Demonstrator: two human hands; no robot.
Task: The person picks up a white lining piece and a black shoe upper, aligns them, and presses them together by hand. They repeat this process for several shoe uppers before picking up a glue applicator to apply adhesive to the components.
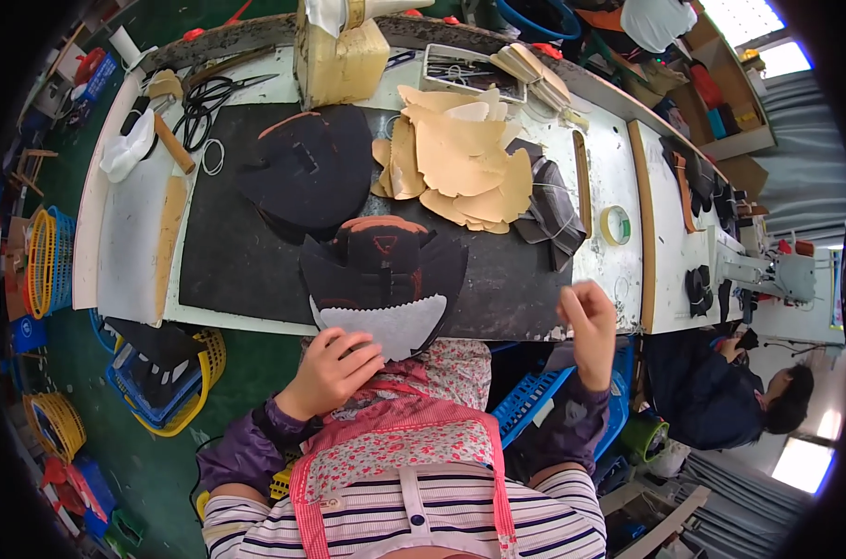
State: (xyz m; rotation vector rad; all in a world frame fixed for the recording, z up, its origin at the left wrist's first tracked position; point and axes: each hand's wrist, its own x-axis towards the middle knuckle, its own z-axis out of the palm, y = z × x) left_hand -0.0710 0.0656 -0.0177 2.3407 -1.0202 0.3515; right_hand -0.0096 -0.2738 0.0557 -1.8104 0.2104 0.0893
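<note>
A grey piece with a toothed upper edge (386, 326) lies across the lower part of a dark fabric upper-shaped piece (383, 270) at the table's front edge. Bent fingers of my left hand (341, 365) grip the lower left edge of the grey piece; the thumb is hidden. Off to the right, my right hand (591, 328) is raised over the front edge with its fingers curled together, apart from the dark piece. Whatever those fingertips may hold is too small to make out. Behind lies a stack of similar dark pieces (316, 177).
A black mat (223, 247) covers the table's middle. Tan cut pieces (470, 154), a tied dark bundle (552, 210) and a tape roll (615, 224) lie right. Scissors (204, 104) and a hammer (171, 142) lie left. A blue basket (532, 402) stands below; a co-worker (712, 391) sits right.
</note>
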